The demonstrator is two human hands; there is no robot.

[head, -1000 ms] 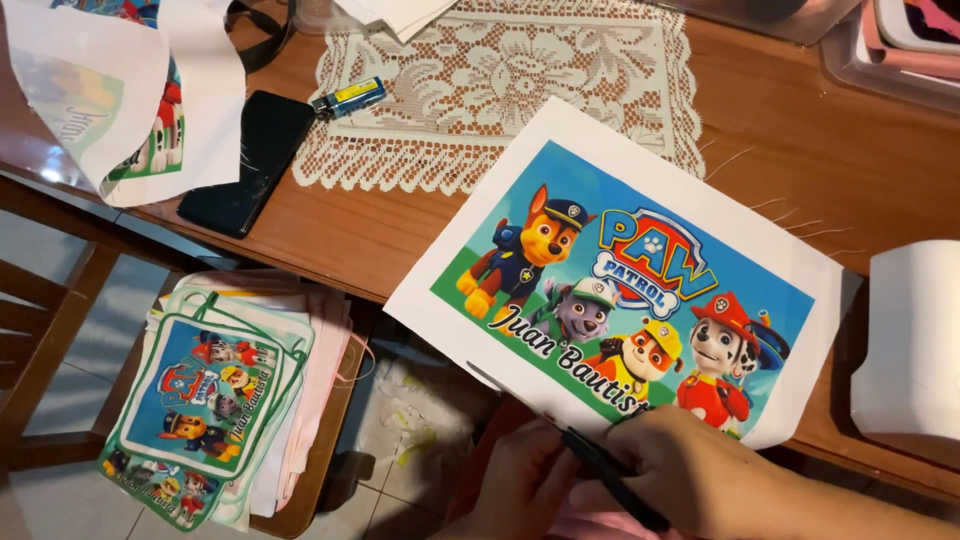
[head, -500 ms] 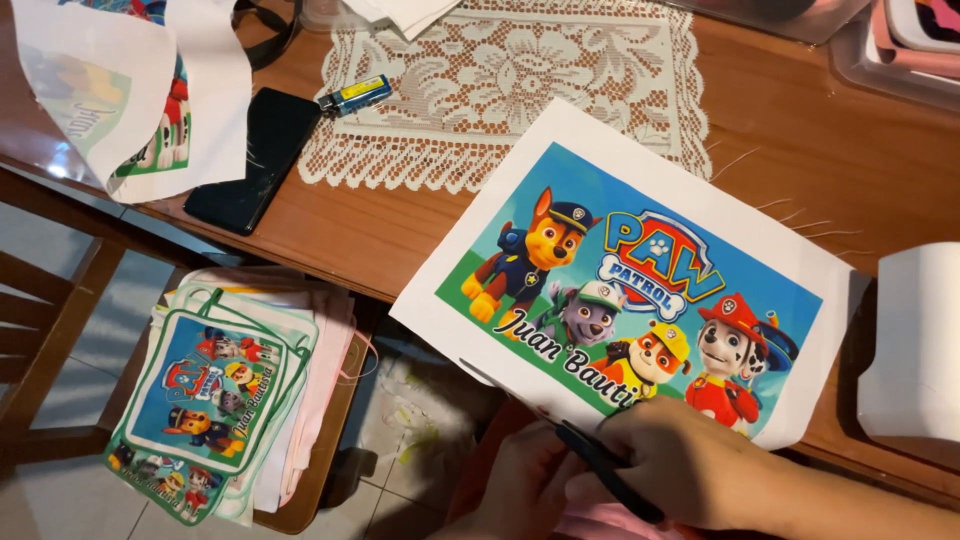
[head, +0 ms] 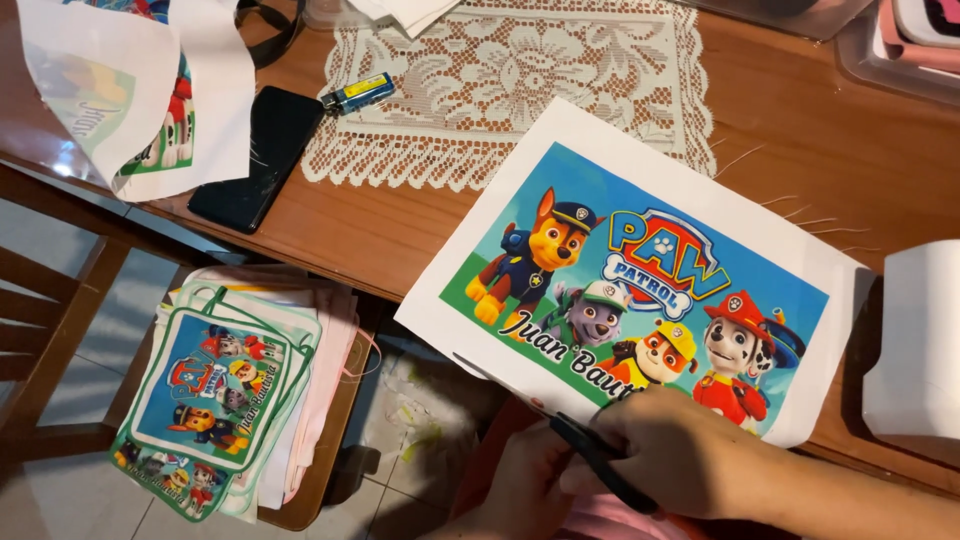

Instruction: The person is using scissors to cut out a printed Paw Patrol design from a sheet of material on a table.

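A printed sheet with cartoon dogs and a white margin lies on the wooden table, its near edge hanging over the table's front. My right hand grips black-handled scissors at the sheet's lower margin, and a thin blade shows along the white edge. My left hand is just below, fingers curled against the sheet's near edge beside the scissors.
A lace doily, a black phone and a blue-and-yellow lighter lie on the table. Cut paper scraps sit at the far left. A stool holds a stack of cut prints. A white roll stands at the right.
My right hand with the scissors has crept up over the sheet's lower edge and covers more of the print. The left hand stays beside it.
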